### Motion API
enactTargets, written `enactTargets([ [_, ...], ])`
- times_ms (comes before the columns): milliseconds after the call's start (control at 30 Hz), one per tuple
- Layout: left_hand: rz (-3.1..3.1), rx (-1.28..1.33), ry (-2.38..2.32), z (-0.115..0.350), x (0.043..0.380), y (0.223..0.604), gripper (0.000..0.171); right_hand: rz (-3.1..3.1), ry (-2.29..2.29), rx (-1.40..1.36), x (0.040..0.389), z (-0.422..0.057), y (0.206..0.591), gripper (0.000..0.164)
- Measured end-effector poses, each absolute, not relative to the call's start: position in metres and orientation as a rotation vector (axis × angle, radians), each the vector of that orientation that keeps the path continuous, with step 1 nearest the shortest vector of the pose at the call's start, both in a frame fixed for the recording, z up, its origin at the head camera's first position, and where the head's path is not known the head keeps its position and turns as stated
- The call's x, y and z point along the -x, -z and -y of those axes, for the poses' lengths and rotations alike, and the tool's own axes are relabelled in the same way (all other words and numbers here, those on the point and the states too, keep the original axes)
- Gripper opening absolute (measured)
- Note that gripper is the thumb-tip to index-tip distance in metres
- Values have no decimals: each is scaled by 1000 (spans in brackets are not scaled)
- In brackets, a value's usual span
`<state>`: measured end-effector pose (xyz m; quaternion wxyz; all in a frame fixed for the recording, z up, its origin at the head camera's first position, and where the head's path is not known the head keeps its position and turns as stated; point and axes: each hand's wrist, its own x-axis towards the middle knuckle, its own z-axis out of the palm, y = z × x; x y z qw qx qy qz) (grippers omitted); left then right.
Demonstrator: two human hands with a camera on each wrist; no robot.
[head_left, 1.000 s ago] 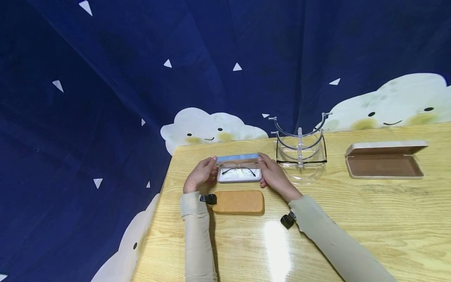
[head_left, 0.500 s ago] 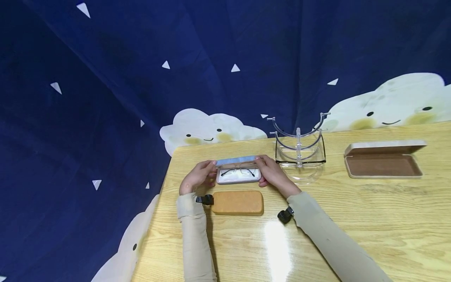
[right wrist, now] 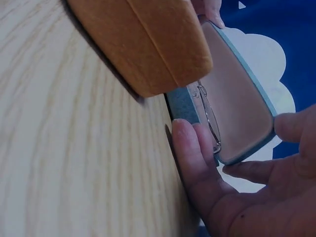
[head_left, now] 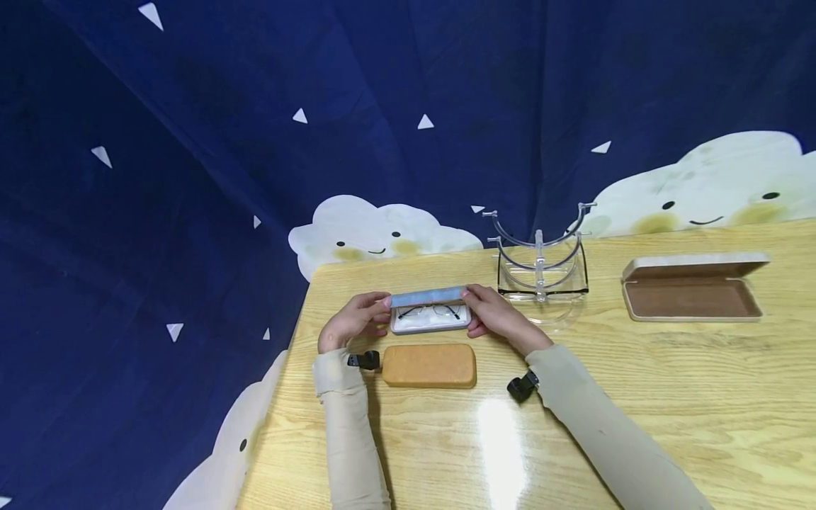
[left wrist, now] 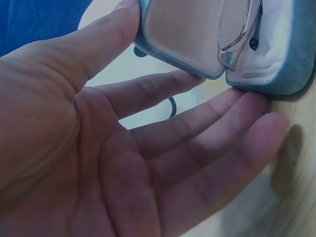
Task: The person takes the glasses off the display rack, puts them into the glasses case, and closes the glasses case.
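Observation:
A light-blue eyeglass case (head_left: 429,296) lies partly open on the table, its lid tilted over the base. Inside, a pair of thin metal-framed glasses (head_left: 428,312) rests on white lining, its frame clearer in the left wrist view. My left hand (head_left: 353,320) holds the case's left end, thumb on the lid's edge, index fingertip at the hinge corner, other fingertips at the base. At the other end my right hand (head_left: 499,318) pinches the lid between thumb and index finger, with more fingers against the base. In the right wrist view an orange case (right wrist: 153,44) hides part of the blue one.
In front of the blue case lies the closed orange case. A clear display stand (head_left: 539,263) carrying black-framed glasses (head_left: 564,292) rises to the right of the right hand. Farther right sits an open pale case (head_left: 693,300) with brown lining. A blue curtain (head_left: 357,92) hangs behind the table.
The blue case's lid has swung lower toward the base, both hands moving with it. More of the lid's outer face shows, and less of the inside. The left forearm has shifted slightly left.

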<state>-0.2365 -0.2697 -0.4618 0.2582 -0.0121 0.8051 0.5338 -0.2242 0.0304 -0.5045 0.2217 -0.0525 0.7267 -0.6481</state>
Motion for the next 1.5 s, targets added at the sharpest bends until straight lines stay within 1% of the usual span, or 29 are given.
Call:
enactTargets([
  [133, -2152, 29, -1457, 272, 235, 462, 52, -1967, 1779, 161, 225, -33, 504, 53],
  [333, -2195, 12, -1427, 276, 234, 463, 53, -1920, 1771, 186, 224, -36, 501, 64],
  [567, -2282, 82, -1358, 273, 236, 471, 46, -1998, 1757, 290, 221, -34, 509, 61],
  [700, -2290, 76, -1348, 272, 237, 471, 44, -2016, 1745, 308, 220, -34, 507, 63],
  [1033, -2323, 92, -1321, 271, 237, 470, 44, -2046, 1725, 300, 219, -33, 505, 64],
  [1267, -2425, 98, -1261, 268, 235, 467, 47, -2091, 1677, 282, 217, -33, 504, 65],
  [1500, -2543, 105, -1233, 261, 234, 460, 44, -2174, 1607, 314, 212, -35, 499, 66],
])
